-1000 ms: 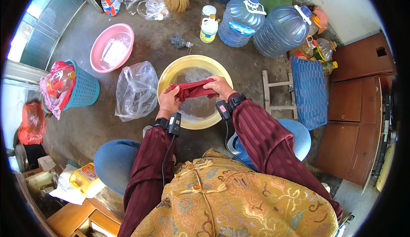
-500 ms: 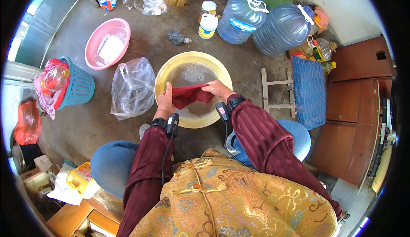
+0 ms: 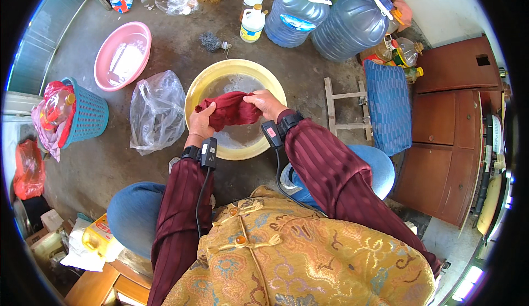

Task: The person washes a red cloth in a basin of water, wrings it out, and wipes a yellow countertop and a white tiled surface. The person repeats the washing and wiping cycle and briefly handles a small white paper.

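Note:
A dark red cloth [image 3: 230, 110] is stretched between my two hands, bunched in loose folds. My left hand [image 3: 202, 121] grips its left end with the thumb on top. At the right end, my right hand [image 3: 268, 105] has its fingers closed round the fabric. Beneath the cloth stands a yellow basin [image 3: 242, 153] with cloudy, sudsy water in it. Whether the cloth's underside touches the water, I cannot tell. Black straps with small boxes sit on both my wrists.
A clear plastic bag [image 3: 158, 113] and a pink basin [image 3: 125, 84] lie left of the yellow basin, near a blue basket [image 3: 88, 116]. Beyond it are a scourer [image 3: 211, 42], a white jug [image 3: 253, 25] and big water bottles [image 3: 292, 17]. Right stands a wooden frame [image 3: 350, 125] beside a blue cushion [image 3: 388, 107].
The cloth has gone from a narrow, stretched strip to a wider, fuller bunch. Both hands still hold it over the basin. The whole view has shifted slightly.

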Demonstrator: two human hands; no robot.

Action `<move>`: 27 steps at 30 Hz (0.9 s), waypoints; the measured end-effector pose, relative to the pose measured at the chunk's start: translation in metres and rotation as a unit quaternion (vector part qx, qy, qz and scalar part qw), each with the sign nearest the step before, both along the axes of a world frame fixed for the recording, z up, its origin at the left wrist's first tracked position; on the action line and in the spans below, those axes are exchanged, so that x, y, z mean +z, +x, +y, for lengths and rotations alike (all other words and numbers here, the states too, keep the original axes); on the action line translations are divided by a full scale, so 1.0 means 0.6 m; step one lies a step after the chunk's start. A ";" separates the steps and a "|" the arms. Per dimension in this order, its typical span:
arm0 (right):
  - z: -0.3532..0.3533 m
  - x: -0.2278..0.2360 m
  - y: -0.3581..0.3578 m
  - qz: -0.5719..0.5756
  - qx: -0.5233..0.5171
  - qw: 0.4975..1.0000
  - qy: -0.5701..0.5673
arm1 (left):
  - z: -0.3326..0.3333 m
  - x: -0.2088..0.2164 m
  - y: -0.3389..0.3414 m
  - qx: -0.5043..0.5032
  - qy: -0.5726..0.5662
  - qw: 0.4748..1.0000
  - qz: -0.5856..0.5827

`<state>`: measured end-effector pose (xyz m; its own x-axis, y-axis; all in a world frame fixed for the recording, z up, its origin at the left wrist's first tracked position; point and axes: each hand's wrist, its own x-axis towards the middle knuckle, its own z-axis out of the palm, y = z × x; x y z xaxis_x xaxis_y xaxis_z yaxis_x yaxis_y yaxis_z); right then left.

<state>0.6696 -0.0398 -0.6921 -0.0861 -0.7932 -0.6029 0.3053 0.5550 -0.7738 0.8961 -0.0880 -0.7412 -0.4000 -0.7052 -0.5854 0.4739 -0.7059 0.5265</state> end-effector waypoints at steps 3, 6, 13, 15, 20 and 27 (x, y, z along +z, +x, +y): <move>0.012 -0.002 0.003 -0.015 -0.023 0.999 0.024 | 0.000 -0.005 0.001 -0.017 -0.007 1.000 -0.006; 0.022 -0.023 -0.006 -0.052 -0.066 0.995 -0.044 | -0.001 0.004 0.006 0.021 -0.037 0.998 -0.037; 0.030 -0.076 -0.033 0.387 0.116 0.912 -0.071 | 0.008 0.022 -0.003 0.099 -0.100 0.961 -0.240; 0.034 -0.075 -0.036 0.410 0.126 0.901 -0.069 | 0.006 0.017 -0.003 0.101 -0.144 0.950 -0.258; 0.034 -0.061 -0.034 0.596 0.250 0.754 -0.114 | -0.002 -0.001 0.004 0.083 -0.157 0.935 -0.308; 0.011 -0.098 0.036 0.610 0.346 0.707 -0.090 | 0.006 -0.013 0.007 0.078 0.011 0.941 -0.329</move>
